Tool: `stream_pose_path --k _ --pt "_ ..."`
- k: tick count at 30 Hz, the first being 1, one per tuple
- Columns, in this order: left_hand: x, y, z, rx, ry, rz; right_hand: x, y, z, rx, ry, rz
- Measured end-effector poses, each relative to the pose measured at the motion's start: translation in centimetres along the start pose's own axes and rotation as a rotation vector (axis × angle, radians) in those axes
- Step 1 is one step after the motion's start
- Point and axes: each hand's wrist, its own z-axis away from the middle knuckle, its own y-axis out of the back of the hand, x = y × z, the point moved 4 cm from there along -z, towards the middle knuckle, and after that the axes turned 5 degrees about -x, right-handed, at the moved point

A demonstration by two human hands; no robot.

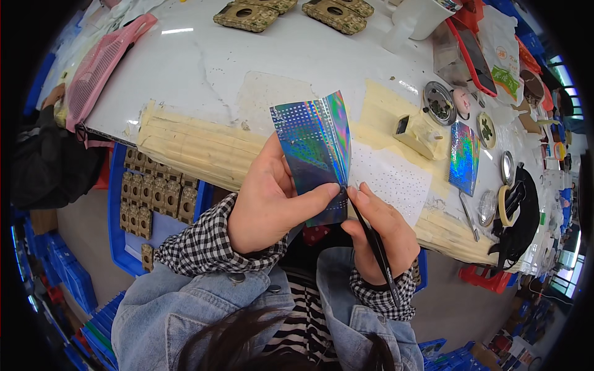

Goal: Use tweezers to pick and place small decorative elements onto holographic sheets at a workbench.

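Note:
My left hand [260,207] is closed on a shiny holographic sheet [309,154] with rows of small pale marks. The sheet is held up near the table edge, creased lengthwise, its right side bent up. The left thumb presses low on its face, at the crease. In my right hand [393,232] is a pair of black tweezers [378,253], slanting up to the left, the tip end by the left thumb. Whether anything sits between the tips is too small to tell. Behind the right hand lies white paper [396,179] dotted with small specks.
Camouflage cases [246,17] lie at the table's far side; more fill a blue tray [116,204] below left. To the right are another holographic sheet [464,154], a round tin [439,102], a cream-coloured block [419,137] and a black bag [518,213]. A pink basket [102,74] stands left.

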Motion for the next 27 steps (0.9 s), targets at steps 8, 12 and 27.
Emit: stream_pose_path --k 8,12,27 --pt "-0.2 0.0 0.0 0.008 0.042 0.044 -0.3 -0.3 0.1 0.027 0.045 0.049" --pt "-0.2 -0.2 -0.1 0.013 0.057 0.074 -0.3 -0.4 0.3 0.017 0.115 0.129" --pt "0.0 -0.4 0.0 0.014 0.070 0.108 -0.1 -0.8 1.0 -0.035 0.177 0.157"
